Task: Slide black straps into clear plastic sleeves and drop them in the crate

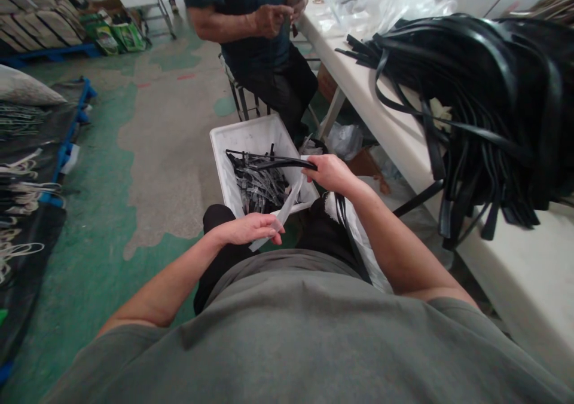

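Note:
My right hand [332, 174] is closed around a black strap [282, 163], which sticks out to the left over a white plastic bin [244, 131]. The top of a narrow translucent plastic strip [292, 202] is at the same fingers. Lower down and to the left, my left hand [246, 229] is closed on the other end of that strip, so it runs slantwise between both hands. Inside the bin lies a pile of black straps in clear plastic [260, 190]. More black straps [352, 230] hang below my right forearm, beside a white sack [370, 236].
A large heap of black straps [484, 87] hangs over the edge of the white table [515, 266] at my right. Clear plastic bags [403, 0] lie farther back. Opposite me, a person [251, 21] sits on a stool. Blue pallets [74, 126] with bundled goods line the left side.

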Tool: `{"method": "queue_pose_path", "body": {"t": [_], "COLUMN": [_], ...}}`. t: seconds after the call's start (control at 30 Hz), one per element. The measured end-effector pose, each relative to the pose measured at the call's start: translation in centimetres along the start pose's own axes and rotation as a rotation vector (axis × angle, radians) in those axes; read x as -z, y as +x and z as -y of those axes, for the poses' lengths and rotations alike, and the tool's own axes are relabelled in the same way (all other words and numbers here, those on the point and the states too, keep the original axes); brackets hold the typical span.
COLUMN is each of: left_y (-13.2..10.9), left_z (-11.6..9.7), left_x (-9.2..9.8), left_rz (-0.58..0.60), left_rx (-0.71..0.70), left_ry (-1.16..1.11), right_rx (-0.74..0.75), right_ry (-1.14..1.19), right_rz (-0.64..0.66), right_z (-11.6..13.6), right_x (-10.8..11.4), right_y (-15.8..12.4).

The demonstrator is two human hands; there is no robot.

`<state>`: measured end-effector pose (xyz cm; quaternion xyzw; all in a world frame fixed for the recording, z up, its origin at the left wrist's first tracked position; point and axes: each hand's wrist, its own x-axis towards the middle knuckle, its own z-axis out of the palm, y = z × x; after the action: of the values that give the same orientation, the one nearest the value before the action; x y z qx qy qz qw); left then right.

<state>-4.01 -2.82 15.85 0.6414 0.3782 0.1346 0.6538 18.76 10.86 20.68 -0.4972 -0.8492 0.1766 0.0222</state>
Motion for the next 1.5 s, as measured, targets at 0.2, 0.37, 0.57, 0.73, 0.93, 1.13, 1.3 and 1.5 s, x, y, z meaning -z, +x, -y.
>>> {"method": "queue_pose_path", "body": {"t": [0.2, 0.37, 0.57, 0.73, 0.93, 1.13, 1.3, 1.5], "left_y": [0.1, 0.8, 2.0, 3.3, 4.3, 4.0, 4.1, 3.9], "left_z": [0.3, 2.4, 5.0, 4.3, 3.5, 3.9, 4.0, 4.3], "left_x": [0.4, 0.0, -0.8, -1.5, -2.8, -2.6, -2.4, -1.7], "left_rz": [0.044, 0.035, -0.529, -0.687, -0.655, -0.523, -0.444, -0.650], "left_rx": [0.089, 0.217, 0.284, 0.254, 0.190, 0.185, 0.214, 0.232], "left_ry": [-0.018, -0.262, -0.763, -0.856, -0.803, -0.878, -0.855, -0.995], "right_rx": [0.019, 0.018, -0.179, -0.197, -0.103, 0.016, -0.103, -0.206], "right_ry": [0.058, 0.158, 0.505, 0.854, 0.775, 0.749, 0.931, 1.323], "right_rz": [-0.029, -0.062, -0.141, 0.187, 0.086, -0.022, 0.053, 0.226], "right_z": [-0.2, 0.5, 0.9, 3.3, 4.4, 3.8, 4.1, 2.8], "right_x": [-0.7, -1.2, -3.2, -7.4, -10.3, -10.2, -10.1, -8.3], "right_y": [0.7, 1.3, 0.8, -1.3, -1.5, -1.4, -1.3, -2.3]}}
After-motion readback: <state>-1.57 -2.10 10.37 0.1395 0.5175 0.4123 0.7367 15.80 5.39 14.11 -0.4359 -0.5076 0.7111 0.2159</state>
